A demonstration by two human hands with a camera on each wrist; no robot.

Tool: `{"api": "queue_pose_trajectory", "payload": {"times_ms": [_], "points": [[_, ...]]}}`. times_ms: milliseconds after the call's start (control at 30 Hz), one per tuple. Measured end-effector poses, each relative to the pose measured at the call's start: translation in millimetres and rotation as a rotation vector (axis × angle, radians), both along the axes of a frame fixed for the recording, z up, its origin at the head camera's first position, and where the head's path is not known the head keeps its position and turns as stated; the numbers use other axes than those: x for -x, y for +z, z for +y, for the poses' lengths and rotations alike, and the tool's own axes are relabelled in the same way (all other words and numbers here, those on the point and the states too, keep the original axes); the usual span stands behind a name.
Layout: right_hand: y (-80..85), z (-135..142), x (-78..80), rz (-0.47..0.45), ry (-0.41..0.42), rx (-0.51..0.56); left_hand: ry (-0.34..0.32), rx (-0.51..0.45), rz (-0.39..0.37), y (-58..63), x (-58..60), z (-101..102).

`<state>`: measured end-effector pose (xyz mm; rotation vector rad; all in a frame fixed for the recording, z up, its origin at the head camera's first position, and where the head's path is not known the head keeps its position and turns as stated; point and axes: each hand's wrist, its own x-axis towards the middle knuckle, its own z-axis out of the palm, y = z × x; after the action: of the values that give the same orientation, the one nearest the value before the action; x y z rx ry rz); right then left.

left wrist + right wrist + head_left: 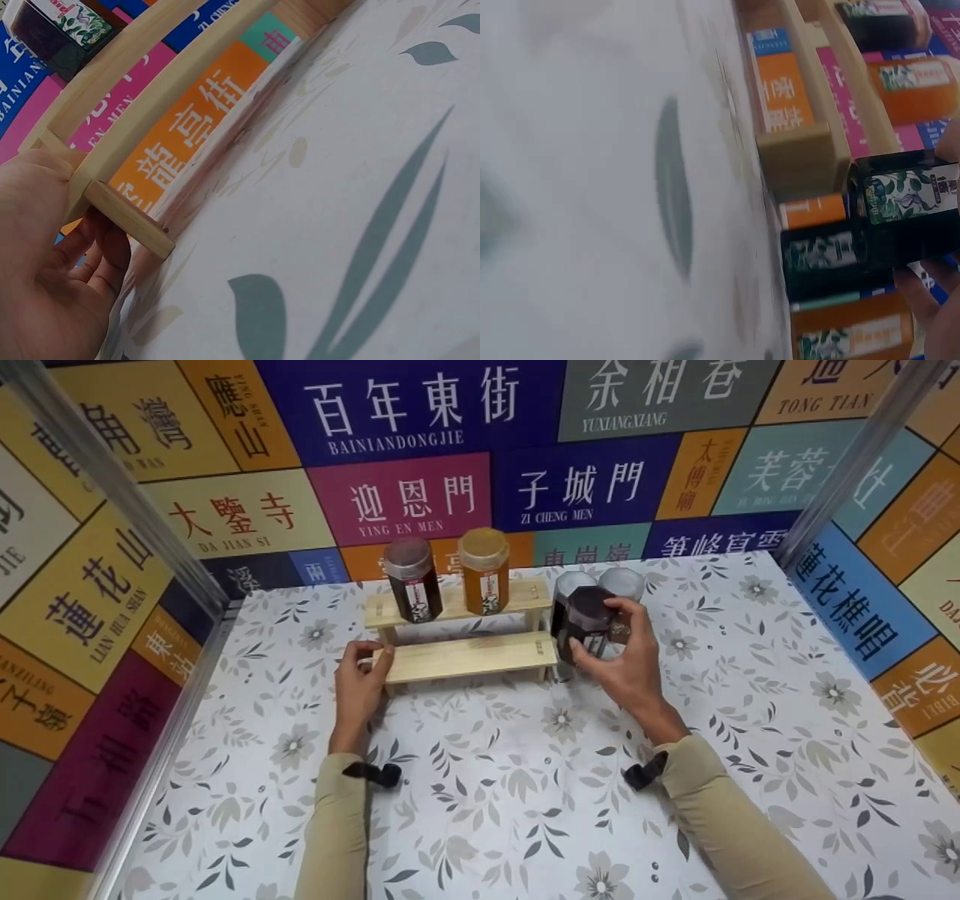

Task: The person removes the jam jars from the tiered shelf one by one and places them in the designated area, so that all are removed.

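A pale wooden two-step stand [472, 656] is steadied by my left hand [360, 679], whose thumb and fingers pinch the left end of its lower step. On the upper step stand a dark jar [412, 589] and an amber jar [484, 577], both labelled. My right hand [634, 667] grips another dark jar [583, 615] by its sides, held off the table beside the stand's right end. In the right wrist view this held jar [907, 195] shows a leafy label. Behind it stand a dark jar [817, 259] and an orange-brown jar [855, 330], partly hidden in the head view.
A white cloth with grey leaves and flowers covers the table [480, 810]. Colourful panels with Chinese lettering [405, 499] form walls behind and at both sides. Metal posts [855, 465] rise at the back corners. Each wrist wears a black strap [379, 774].
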<state>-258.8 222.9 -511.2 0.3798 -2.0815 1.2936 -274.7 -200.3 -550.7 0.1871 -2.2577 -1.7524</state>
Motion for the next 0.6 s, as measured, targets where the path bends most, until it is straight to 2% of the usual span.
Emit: {"api": "queue_pose_trajectory", "payload": {"times_ms": [133,233,400,600], "points": [[0.9,17,-0.7,-0.029,-0.045,-0.001,0.0,-0.016,-0.011,5.9,-2.1,2],[7.6,25,-5.6,-0.057,-0.078,-0.001,-0.002,-0.026,-0.005,10.0,-4.8,5],[21.1,39,-13.8,-0.075,-0.126,0.011,-0.008,-0.003,0.013,2.6,-2.0,2],[10.7,76,2.5,-0.135,-0.217,0.049,-0.032,0.014,0.041,-1.9,0.2,-3]]}}
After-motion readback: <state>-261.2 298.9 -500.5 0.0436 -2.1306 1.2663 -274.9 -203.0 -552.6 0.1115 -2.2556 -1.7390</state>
